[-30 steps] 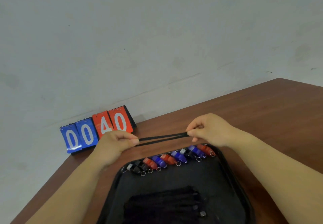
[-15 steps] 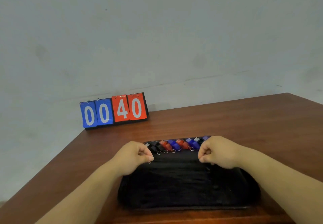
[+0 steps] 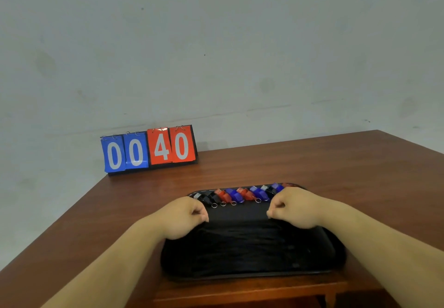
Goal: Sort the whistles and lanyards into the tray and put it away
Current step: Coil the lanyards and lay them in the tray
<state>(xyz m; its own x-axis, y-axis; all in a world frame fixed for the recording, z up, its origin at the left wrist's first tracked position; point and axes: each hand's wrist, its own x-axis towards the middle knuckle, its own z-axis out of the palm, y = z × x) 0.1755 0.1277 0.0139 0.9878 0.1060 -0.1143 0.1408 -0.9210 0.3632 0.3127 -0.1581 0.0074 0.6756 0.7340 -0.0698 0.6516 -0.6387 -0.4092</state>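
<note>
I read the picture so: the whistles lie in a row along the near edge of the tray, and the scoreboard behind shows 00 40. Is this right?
Not quite. The head view shows the whistles in a row along the far edge of the tray, not the near one. The scoreboard behind does show 00 40.

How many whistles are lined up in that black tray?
9 whistles, in one row along the tray's far edge: two black at the left end, then red, blue, red, blue, black, blue, and a red one partly behind the right hand. More may be hidden there.
</note>
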